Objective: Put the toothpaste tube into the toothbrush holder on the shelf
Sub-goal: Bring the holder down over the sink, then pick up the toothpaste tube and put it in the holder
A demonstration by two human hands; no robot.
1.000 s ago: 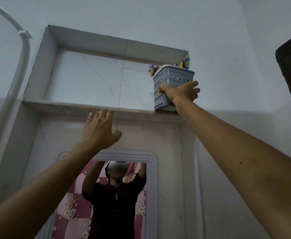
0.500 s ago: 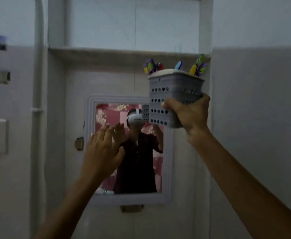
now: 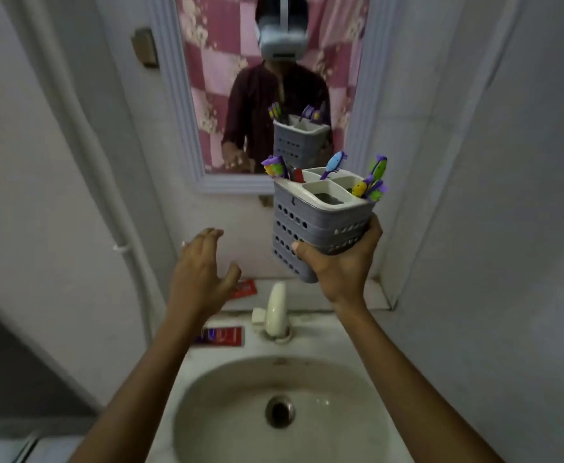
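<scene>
Now we have the toothbrush holder (image 3: 320, 225) off its high shelf: a second ago our right hand (image 3: 339, 265) gripped it up in the wall niche, half a second ago it was level with the top of the mirror (image 3: 207, 95), and here it hangs over the back edge of the sink (image 3: 357, 349), above and just right of the tap (image 3: 275, 309). Our right hand wraps around its lower half, thumb on the near wall. It tilts a little, toothbrushes (image 3: 372, 182) poking up from the back and side compartments, while the near compartment looks free.

Our left hand (image 3: 200, 279) has dropped too; it is spread and holds nothing, reaching toward the sink's back-left ledge. There we see a red packet or tube (image 3: 243, 289) just past our fingers, and a second red and blue one (image 3: 222, 335) at the sink's left edge beside our wrist. Which is the toothpaste tube we cannot tell for certain.

Bringing the holder down likely means loading happens here, at the sink, before the holder goes back up.
</scene>
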